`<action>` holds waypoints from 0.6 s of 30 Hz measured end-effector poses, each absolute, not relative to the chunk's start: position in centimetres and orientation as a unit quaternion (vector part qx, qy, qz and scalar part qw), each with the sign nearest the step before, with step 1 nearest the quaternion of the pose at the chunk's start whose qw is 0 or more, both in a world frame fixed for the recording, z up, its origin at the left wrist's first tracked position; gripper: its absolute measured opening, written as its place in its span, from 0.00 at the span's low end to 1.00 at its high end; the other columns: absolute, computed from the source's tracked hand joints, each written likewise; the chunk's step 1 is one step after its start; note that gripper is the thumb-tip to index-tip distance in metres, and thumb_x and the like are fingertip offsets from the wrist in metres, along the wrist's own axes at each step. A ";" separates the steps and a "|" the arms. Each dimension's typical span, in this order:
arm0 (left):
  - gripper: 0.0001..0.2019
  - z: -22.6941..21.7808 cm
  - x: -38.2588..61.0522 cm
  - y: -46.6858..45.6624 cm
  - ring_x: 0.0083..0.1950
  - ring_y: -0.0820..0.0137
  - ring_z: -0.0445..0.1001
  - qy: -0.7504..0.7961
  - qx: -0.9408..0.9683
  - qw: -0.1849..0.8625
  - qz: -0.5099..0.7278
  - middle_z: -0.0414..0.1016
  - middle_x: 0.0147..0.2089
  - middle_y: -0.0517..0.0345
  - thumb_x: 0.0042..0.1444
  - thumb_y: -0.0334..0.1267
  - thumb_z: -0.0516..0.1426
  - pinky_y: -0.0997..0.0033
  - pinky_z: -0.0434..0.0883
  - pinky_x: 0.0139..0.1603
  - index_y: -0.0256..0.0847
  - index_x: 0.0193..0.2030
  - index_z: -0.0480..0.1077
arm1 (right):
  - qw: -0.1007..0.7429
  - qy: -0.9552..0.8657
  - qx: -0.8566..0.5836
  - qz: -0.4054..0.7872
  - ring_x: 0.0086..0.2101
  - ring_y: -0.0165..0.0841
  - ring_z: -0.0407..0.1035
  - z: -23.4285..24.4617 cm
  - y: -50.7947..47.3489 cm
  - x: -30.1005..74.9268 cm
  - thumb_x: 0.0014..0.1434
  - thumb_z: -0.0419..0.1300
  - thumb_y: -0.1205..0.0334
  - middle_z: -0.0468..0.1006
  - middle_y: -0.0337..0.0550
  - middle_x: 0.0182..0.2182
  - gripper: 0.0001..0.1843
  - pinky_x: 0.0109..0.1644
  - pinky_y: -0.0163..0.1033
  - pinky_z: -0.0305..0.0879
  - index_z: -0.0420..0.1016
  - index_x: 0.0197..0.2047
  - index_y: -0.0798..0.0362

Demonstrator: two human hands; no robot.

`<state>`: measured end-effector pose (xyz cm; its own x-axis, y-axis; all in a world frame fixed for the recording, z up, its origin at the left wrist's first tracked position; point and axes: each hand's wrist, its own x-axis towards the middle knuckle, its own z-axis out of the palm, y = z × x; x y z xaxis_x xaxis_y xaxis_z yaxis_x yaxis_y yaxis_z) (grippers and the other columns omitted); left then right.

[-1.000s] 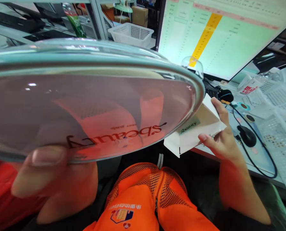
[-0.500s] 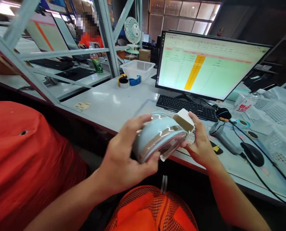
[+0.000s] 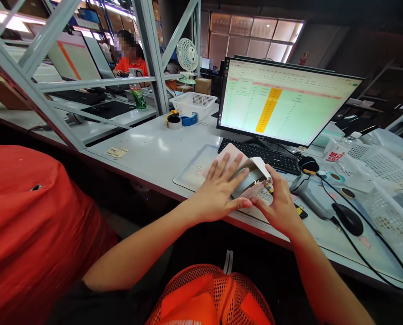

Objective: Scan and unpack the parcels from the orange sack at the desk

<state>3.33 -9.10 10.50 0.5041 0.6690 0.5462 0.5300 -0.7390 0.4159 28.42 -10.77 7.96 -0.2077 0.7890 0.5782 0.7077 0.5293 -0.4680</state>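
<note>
A small white cardboard box with raised flaps is held over the front of the desk. Inside its open end sits a rounded, pale blue-grey item that looks wrapped in clear plastic; its kind I cannot make out. My left hand lies flat with fingers spread against the item and the box's near side, hiding much of both. With thumb and fingers, my right hand grips the box at its right edge.
Behind the box stand a keyboard and a monitor. A barcode scanner, a mouse and a looping cable lie to the right. Tape rolls and a white basket sit farther back. Another person works beyond the metal frame.
The rounded item has gone from my left hand's grip into the box. My left hand has moved right and its fingers have spread out. My right hand still holds the box.
</note>
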 end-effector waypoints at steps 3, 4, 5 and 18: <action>0.40 9.6 1.1 -10.2 0.85 0.44 0.39 0.394 0.780 0.041 0.484 0.47 0.84 0.45 0.65 0.66 0.61 0.32 0.41 0.82 0.52 0.77 0.60 | 0.423 -0.736 -0.526 0.052 0.65 0.53 0.66 7.5 -10.5 29.9 0.64 0.66 0.33 0.66 0.57 0.70 0.50 0.68 0.66 0.66 0.54 0.80 0.45; 0.39 8.6 0.7 -10.6 0.84 0.45 0.45 0.416 0.736 0.056 0.530 0.49 0.83 0.43 0.66 0.64 0.62 0.33 0.47 0.82 0.51 0.77 0.59 | 0.436 -0.715 -0.543 0.060 0.63 0.53 0.68 7.2 -10.4 30.6 0.64 0.66 0.34 0.67 0.58 0.69 0.51 0.67 0.65 0.68 0.53 0.80 0.45; 0.39 7.4 0.6 -10.8 0.82 0.46 0.51 0.430 0.698 0.102 0.563 0.52 0.82 0.41 0.66 0.62 0.62 0.35 0.54 0.80 0.51 0.77 0.56 | 0.452 -0.695 -0.555 0.070 0.60 0.52 0.70 7.0 -10.2 31.2 0.64 0.66 0.34 0.69 0.58 0.69 0.51 0.65 0.64 0.70 0.53 0.80 0.45; 0.22 8.5 8.1 -4.6 0.73 0.51 0.66 0.278 0.739 0.222 0.572 0.65 0.69 0.41 0.62 0.56 0.68 0.47 0.65 0.75 0.42 0.52 0.76 | 0.542 -0.649 -0.479 0.237 0.57 0.45 0.75 5.1 -11.1 32.0 0.69 0.63 0.40 0.71 0.59 0.67 0.48 0.62 0.55 0.76 0.47 0.81 0.49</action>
<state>8.06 -4.56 8.45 0.1910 0.6649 0.7221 0.1566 -0.7469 0.6462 32.00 -11.12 5.13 0.0461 0.8784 0.4757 0.3635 0.4288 -0.8270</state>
